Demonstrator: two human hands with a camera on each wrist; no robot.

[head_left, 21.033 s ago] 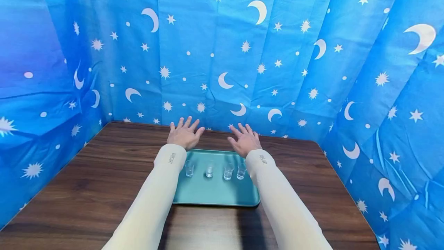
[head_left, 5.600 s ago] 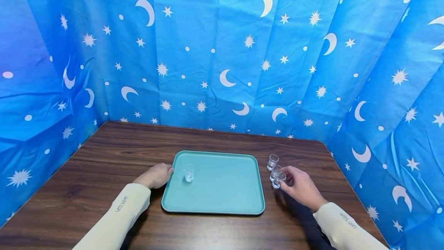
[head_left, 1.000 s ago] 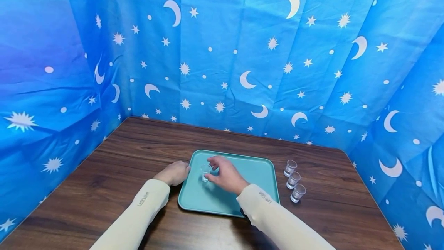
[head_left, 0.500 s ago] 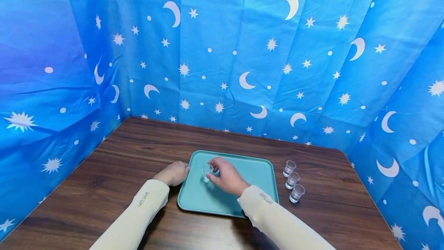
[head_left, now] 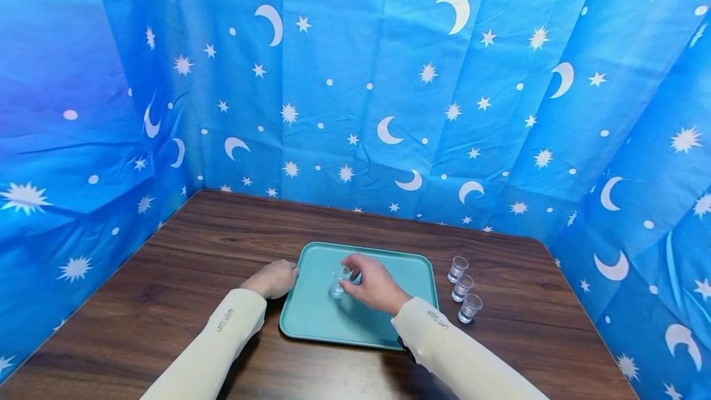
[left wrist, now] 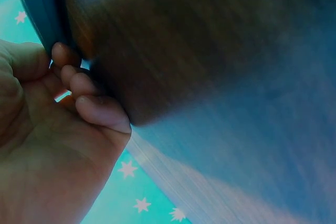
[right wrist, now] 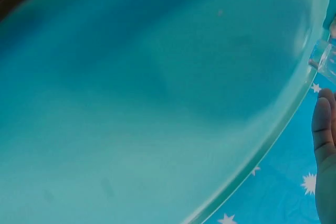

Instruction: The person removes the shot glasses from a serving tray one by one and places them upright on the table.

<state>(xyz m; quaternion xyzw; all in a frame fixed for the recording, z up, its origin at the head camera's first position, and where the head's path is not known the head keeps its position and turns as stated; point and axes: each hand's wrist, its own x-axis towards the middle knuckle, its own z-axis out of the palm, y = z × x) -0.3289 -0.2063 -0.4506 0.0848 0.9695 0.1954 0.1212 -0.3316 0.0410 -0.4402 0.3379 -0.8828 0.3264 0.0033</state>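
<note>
A teal tray (head_left: 316,325) lies on the wooden table. My left hand (head_left: 273,279) grips the tray's left edge; in the left wrist view, its thumb and curled fingers (left wrist: 102,111) are at the tray's rim (left wrist: 42,9). Over the left half of the tray, my right hand (head_left: 373,283) pinches a small clear shot glass (head_left: 337,289) between thumb and fingers. The glass stands nearly upright; whether its base touches the tray I cannot tell. At the right wrist view's edge, the glass (right wrist: 325,59) and part of the hand show.
To the right of the tray, three clear shot glasses stand in a slanting row: a far one (head_left: 458,269), a middle one (head_left: 463,288) and a near one (head_left: 469,308). A blue curtain (head_left: 355,79) with moons and stars hangs behind the table (head_left: 222,227).
Three glasses went from the tray to the table on its right. In the last second my right hand took hold of the remaining glass and moved it slightly right. My left hand stayed.
</note>
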